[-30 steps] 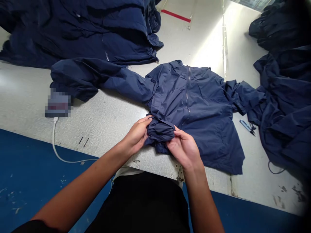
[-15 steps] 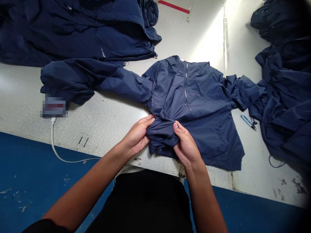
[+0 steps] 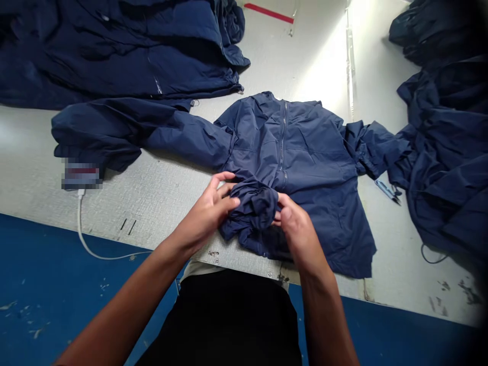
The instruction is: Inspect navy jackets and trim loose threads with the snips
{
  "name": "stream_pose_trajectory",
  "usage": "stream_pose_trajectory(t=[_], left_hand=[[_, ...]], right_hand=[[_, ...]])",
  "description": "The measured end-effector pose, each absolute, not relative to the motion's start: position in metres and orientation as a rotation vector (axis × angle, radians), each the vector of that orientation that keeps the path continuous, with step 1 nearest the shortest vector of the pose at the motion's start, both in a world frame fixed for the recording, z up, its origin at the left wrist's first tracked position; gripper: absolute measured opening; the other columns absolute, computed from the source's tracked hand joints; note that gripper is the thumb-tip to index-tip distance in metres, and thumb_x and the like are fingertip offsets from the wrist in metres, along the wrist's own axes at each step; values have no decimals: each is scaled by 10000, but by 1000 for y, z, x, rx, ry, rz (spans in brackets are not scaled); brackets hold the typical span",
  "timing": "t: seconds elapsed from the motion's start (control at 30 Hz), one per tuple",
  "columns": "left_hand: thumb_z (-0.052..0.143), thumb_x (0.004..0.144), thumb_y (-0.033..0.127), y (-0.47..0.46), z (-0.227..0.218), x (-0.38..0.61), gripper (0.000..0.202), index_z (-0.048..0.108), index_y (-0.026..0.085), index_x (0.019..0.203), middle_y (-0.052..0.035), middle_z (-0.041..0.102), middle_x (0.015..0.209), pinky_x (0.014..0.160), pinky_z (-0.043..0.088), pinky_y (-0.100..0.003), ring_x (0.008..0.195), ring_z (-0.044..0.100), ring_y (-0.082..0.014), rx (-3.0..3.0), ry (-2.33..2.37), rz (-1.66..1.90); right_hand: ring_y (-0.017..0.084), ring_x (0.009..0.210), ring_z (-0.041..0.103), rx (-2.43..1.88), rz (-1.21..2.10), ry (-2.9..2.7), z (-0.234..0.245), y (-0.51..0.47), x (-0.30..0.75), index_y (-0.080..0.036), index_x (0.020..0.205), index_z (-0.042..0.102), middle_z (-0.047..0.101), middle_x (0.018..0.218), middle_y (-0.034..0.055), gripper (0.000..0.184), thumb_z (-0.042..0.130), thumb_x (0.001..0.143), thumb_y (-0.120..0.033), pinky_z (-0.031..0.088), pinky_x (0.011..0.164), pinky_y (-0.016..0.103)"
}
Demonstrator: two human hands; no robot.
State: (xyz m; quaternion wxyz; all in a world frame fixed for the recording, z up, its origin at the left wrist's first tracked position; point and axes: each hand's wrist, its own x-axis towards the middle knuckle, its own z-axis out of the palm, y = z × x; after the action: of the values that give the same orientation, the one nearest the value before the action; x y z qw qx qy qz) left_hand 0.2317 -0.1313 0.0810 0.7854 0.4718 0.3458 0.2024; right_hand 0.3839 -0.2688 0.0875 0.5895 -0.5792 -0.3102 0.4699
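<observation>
A navy zip jacket (image 3: 312, 178) lies spread on the pale worktable, one sleeve stretched out to the left and the other toward a heap on the right. Part of its lower front is bunched up between my hands. My left hand (image 3: 215, 206) grips the left side of this bunch, thumb on top and the forefinger partly raised. At the bunch's right side, my right hand (image 3: 295, 218) pinches the fabric, with some fingertips hidden behind the cloth. The jacket's front zipper (image 3: 282, 137) runs upward just beyond my hands.
Other navy garments (image 3: 114, 56) lie at the back left, and a dark heap (image 3: 450, 152) fills the right side. A blurred-out device (image 3: 81, 174) with a white cable (image 3: 79, 218) sits by the left sleeve. A light-blue pen-like tool (image 3: 387, 191) lies near the heap. The table (image 3: 160, 203) ends close to my body.
The bunched fabric between my hands has been turned into a rounder, more crumpled bundle. My left hand's fingers have shifted and spread, and my right hand has moved slightly down and right.
</observation>
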Motion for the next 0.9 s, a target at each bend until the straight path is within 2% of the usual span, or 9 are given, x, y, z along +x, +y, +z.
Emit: stream_pose_trajectory(t=[0.1,0.17,0.27,0.33,0.47,0.57,0.63,0.77,0.9], left_hand=[[701,918,188,-126,79,215,715,395,329,1549,-117,511,1512,971,609,-416,1226,654,-274,1783,830,565],[662,935,183,-122,76,208,709,406,323,1581,-133,475,1558,982,604,-474,1263,633,-322,2192,998,621],[738,908,256,-117,71,195,702,453,304,1549,-136,520,1492,822,640,-433,998,719,-273,2323,1229,643],[741,932,319,-117,69,181,635,464,283,1503,-121,549,1428,800,648,-394,914,731,-221,2209,1201,691],[658,1016,399,-126,54,143,498,438,222,1427,-146,598,1371,1087,561,-492,1272,666,-312,2278,972,707],[732,961,511,-129,39,121,657,454,191,1463,-191,638,1395,1073,526,-537,1331,618,-387,2577,808,470],[671,1004,440,-126,33,111,554,515,163,1458,-198,684,1359,1012,529,-528,1282,646,-394,2682,805,371],[410,1031,158,-117,44,89,426,650,163,1383,-148,764,1258,954,534,-487,1111,721,-334,2638,858,352],[484,982,155,-123,65,58,563,609,350,1495,-45,716,1409,998,578,-429,1249,694,-301,2483,760,146]], right_hand=[[301,1362,640,-1603,771,-1453,124,-283,374,-208,1543,564,576,1588,140,569,527,1091,-551,572,1095,421],[283,1309,676,-1627,451,-1755,143,-284,374,-193,1518,590,646,1509,143,488,551,1101,-443,581,1069,390],[249,1275,690,-1738,117,-1793,143,-278,390,-216,1488,617,712,1395,122,400,525,1110,-309,565,1086,375],[313,1418,594,-2000,66,-1792,121,-275,410,-233,1543,570,620,1530,147,448,506,1109,-322,515,1158,493],[415,1622,299,-2435,158,-1820,52,-280,453,-284,1718,274,253,1780,178,653,454,1111,-443,352,1203,754],[368,1655,228,-2465,120,-1820,15,-289,476,-251,1751,16,191,1795,186,781,409,1115,-476,290,1246,743],[350,1653,242,-2473,54,-1835,5,-295,488,-218,1742,-67,219,1786,193,824,391,1114,-493,286,1260,721],[338,1630,309,-2493,94,-1936,19,-301,509,-243,1750,40,300,1766,165,741,343,1125,-502,318,1246,719],[387,1522,476,-2479,24,-1971,65,-293,513,-308,1654,435,489,1661,165,554,376,1124,-456,419,1175,700]])
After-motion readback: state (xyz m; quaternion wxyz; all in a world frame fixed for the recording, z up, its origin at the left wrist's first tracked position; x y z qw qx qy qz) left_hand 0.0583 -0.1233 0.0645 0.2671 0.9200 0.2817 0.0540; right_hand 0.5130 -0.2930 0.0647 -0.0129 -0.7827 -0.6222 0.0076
